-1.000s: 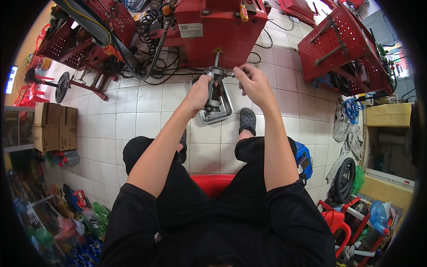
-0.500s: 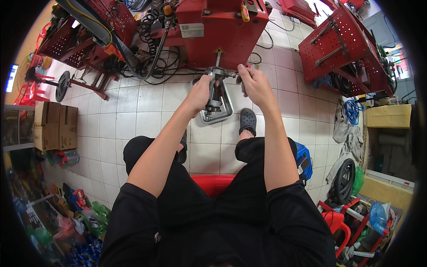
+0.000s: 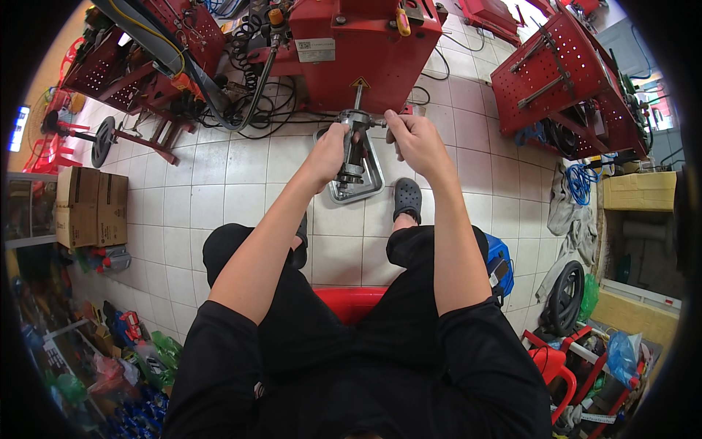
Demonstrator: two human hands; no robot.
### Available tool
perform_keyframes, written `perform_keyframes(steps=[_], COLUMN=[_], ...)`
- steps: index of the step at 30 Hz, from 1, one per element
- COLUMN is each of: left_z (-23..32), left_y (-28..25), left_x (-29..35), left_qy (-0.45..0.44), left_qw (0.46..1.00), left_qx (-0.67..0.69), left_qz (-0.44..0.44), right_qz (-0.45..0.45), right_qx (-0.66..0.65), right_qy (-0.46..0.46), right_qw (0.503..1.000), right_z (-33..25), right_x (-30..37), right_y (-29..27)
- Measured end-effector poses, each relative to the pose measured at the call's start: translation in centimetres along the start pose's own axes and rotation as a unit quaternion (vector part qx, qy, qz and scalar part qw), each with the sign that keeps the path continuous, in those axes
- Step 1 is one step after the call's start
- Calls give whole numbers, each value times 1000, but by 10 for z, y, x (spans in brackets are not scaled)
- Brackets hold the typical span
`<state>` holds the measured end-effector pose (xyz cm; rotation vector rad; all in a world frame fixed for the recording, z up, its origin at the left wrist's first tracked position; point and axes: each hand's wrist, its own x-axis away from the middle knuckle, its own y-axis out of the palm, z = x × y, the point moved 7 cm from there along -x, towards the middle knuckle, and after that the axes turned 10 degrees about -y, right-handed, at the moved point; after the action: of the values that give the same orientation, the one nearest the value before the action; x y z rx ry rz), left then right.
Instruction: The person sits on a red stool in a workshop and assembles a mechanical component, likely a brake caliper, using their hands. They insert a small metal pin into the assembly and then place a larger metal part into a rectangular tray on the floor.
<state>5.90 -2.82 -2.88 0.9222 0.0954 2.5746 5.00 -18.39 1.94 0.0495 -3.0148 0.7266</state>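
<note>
Two parts, a side fitting [image 3: 378, 123] and a rod [image 3: 358, 96], are on the metal cylinder [image 3: 355, 155] clamped in the left hand [image 3: 328, 157], so work seems unfinished, while the right hand [image 3: 418, 142] curls at the fitting, its grip hard to make out.

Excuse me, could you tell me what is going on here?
A person in black sits on a red seat, working with both hands. The left hand grips a metal cylinder, which appears above a grey metal tray on the floor. The right hand is at the small side fitting; whether the fingers touch it is hard to tell. A red machine stands just beyond.
</note>
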Motion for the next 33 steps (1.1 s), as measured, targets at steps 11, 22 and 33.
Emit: perform_keyframes(steps=[11,22,33], left_z=[-1,17,16], left_y=[-3,-5,-13], left_x=[-2,6,-2], left_qy=[12,224,248], left_qw=[1000,961,958], left_qx=[-15,-135,-113], left_qz=[9,93,90], right_qz=[1,60,28], right_qx=[14,-78,-134], right_qy=[-44,16,-35], right_qw=[999,995,990], right_z=[-8,3,8], right_x=[1,2,-1], right_y=[3,2,27])
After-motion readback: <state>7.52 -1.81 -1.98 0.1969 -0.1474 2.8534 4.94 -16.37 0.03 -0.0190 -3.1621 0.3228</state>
